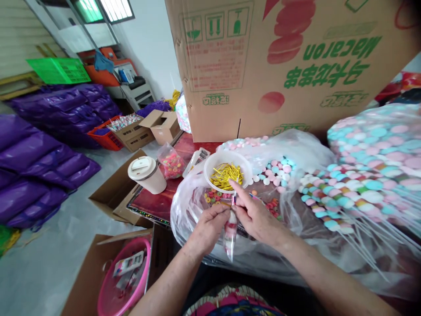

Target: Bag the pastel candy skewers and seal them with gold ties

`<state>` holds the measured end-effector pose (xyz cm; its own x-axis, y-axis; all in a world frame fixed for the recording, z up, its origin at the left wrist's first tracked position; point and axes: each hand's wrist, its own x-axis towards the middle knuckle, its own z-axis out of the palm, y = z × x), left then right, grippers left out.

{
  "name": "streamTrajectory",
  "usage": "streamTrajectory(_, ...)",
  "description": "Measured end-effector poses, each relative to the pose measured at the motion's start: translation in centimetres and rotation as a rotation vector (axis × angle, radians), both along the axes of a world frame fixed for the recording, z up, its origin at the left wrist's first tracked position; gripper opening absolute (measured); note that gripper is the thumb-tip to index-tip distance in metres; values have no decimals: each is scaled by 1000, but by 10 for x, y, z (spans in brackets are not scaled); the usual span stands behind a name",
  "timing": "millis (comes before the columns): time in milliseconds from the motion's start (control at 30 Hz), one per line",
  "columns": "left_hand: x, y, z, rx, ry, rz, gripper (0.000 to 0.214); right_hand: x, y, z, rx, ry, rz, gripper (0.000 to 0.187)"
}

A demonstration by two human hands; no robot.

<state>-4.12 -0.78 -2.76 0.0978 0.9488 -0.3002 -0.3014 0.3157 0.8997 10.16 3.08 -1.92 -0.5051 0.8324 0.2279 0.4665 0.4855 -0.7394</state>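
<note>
I cannot make out the top of the narrow clear plastic sleeve of pink-and-white sweets point(230, 235), because fingertips cover it. The left hand point(208, 226) pinches its upper end and the right hand point(258, 217) grips it from the other side, forefinger lifted toward the round white bowl of gold twist ties point(226, 174). The sleeve hangs at frame centre. I see the large printed cardboard box point(289, 66) walling the top, with open table by the lidded beige paper cup point(147, 174).

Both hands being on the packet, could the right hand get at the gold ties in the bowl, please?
Probably yes: the right hand has its forefinger at the rim of the open bowl, nothing covers the gold ties, though it pinches the packet.
</note>
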Motion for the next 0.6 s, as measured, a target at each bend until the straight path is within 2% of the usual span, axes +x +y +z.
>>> streamTrajectory(67,3,-1,-2,-46,-45,41,30,-3,-3,-3,22,13,-34,58)
streamTrajectory(133,4,0,-4,-105,-104,115,32,-5,-8,-6,1,109,-128,53)
streamTrajectory(200,2,1,-4,-134,-178,137,32,-5,-14,-6,-27,193,-183,34)
streamTrajectory(267,-3,1,-3,-194,-276,43,30,1,-19,-2,26,189,-93,13)
streamTrajectory(333,-8,-1,0,-273,-388,-129,29,9,-21,4,144,172,96,19)
streamTrajectory(400,-10,-4,3,-319,-487,-284,34,18,-22,9,225,213,260,16)
streamTrajectory(467,-8,-7,4,-315,-536,-342,45,25,-23,12,223,222,310,16)
streamTrajectory(533,-1,-9,4,-298,-550,-269,56,27,-26,11,187,148,231,24)
streamTrajectory(600,10,-9,3,-278,-527,-103,58,27,-30,7,220,21,81,29)
